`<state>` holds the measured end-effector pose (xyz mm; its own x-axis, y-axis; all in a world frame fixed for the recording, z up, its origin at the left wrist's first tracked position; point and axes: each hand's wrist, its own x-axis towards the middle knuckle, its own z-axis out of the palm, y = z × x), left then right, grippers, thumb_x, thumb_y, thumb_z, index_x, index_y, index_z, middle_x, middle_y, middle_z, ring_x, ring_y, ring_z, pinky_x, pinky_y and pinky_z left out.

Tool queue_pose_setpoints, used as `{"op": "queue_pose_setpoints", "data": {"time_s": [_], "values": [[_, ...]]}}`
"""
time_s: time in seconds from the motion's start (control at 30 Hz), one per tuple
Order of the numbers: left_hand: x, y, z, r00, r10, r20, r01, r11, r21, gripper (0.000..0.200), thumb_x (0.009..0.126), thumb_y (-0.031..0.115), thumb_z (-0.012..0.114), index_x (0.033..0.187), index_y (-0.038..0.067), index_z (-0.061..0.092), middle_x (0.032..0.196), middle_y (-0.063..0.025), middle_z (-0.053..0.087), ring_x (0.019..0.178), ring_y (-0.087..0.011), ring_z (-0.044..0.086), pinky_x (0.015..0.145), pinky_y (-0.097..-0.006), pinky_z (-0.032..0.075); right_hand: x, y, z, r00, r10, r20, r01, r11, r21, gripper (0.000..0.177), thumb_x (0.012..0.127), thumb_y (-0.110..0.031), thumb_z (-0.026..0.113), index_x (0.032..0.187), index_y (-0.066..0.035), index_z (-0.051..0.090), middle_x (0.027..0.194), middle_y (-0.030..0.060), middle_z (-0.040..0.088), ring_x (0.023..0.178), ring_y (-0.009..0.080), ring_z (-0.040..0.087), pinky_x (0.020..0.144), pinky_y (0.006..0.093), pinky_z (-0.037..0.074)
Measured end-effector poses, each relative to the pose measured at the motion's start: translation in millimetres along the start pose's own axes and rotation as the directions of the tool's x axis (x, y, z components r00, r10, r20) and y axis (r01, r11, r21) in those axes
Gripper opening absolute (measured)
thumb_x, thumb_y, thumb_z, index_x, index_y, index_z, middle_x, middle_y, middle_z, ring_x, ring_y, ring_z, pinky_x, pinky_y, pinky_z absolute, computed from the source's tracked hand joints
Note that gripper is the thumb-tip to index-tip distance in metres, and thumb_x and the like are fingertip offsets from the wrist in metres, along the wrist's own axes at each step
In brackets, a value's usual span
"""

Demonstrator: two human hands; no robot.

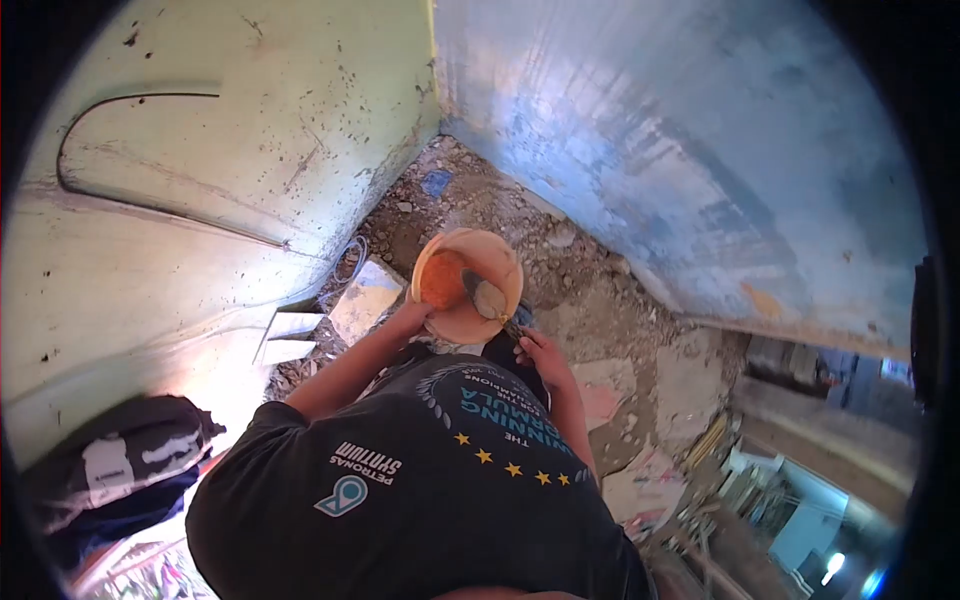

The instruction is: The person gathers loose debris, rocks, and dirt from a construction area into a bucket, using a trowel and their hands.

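Observation:
An orange bucket point(505, 262) is tilted in front of my body, its mouth facing up toward me. Reddish-orange material point(441, 280) shows on the left inside it. My left hand point(412, 318) grips the bucket's rim at the lower left, its fingers partly hidden behind the wall. A trowel point(489, 299) reaches into the bucket, its blade dusted with pale material. My right hand point(539, 354) is closed around the trowel's handle, just outside the rim at the lower right.
Rubble and broken slabs point(695, 385) cover the floor. A pale yellowish wall point(250, 130) and a blue wall point(640, 130) meet in the corner ahead. A bent dark rod point(175, 211) lies along the left wall. Dark cloth point(120, 470) sits at the lower left.

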<state>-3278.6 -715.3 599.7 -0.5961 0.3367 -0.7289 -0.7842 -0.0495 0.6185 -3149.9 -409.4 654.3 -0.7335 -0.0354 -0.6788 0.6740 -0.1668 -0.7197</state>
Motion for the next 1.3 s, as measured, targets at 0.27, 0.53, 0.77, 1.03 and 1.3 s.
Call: {"op": "queue_pose_setpoints", "data": {"time_s": [0.27,0.53,0.77,1.03,1.3], "values": [[21,3,55,0.988,-0.047,-0.146,0.030,0.993,-0.116,0.065,0.081,0.007,0.054,0.141,0.015,0.032,0.102,-0.0093,0.063,0.076,-0.0236,0.069,0.061,-0.0374,0.060,41,-76,-130,0.947,0.013,0.321,0.003,0.999,-0.050,0.058,0.096,-0.021,0.065,0.146,-0.001,0.044,0.101,0.0058,0.065,0.085,0.0152,0.062,0.079,0.0299,0.051],[-20,6,99,0.925,-0.041,-0.378,-0.083,0.948,-0.306,0.049,0.084,0.008,0.054,0.132,0.009,0.046,0.107,-0.0099,0.066,0.091,-0.0229,0.070,0.076,-0.0380,0.062,78,-124,-181,0.841,0.136,0.524,-0.108,0.991,-0.084,0.053,0.085,-0.016,0.067,0.133,-0.002,0.050,0.103,0.0088,0.064,0.089,0.0224,0.063,0.081,0.0348,0.050],[0,-79,5,0.808,-0.054,-0.587,-0.300,0.820,-0.488,0.043,0.077,0.006,0.055,0.120,0.005,0.052,0.092,-0.0123,0.062,0.062,-0.0219,0.063,0.058,-0.0368,0.056,148,-124,-172,0.822,0.406,0.399,-0.426,0.904,-0.042,0.055,0.063,-0.003,0.049,0.118,-0.002,0.049,0.085,0.0109,0.056,0.063,0.0234,0.052,0.058,0.0334,0.044],[-27,-79,-17,0.680,-0.179,-0.711,-0.516,0.572,-0.638,0.049,0.080,0.005,0.052,0.128,0.007,0.043,0.089,-0.0117,0.059,0.064,-0.0247,0.064,0.049,-0.0363,0.055,150,-168,-102,0.950,0.307,0.060,-0.305,0.951,-0.047,0.041,0.065,-0.003,0.050,0.106,0.000,0.048,0.079,0.0118,0.053,0.056,0.0231,0.047,0.052,0.0332,0.042],[-4,-100,-60,0.762,-0.220,-0.609,-0.377,0.614,-0.693,0.055,0.085,0.009,0.051,0.138,0.007,0.041,0.120,-0.0162,0.057,0.102,-0.0338,0.065,0.081,-0.0453,0.059,185,-179,-64,0.932,0.357,0.056,-0.361,0.930,0.066,0.026,0.069,-0.003,0.050,0.094,-0.004,0.043,0.077,0.0112,0.052,0.055,0.0220,0.048,0.049,0.0326,0.041]]}}
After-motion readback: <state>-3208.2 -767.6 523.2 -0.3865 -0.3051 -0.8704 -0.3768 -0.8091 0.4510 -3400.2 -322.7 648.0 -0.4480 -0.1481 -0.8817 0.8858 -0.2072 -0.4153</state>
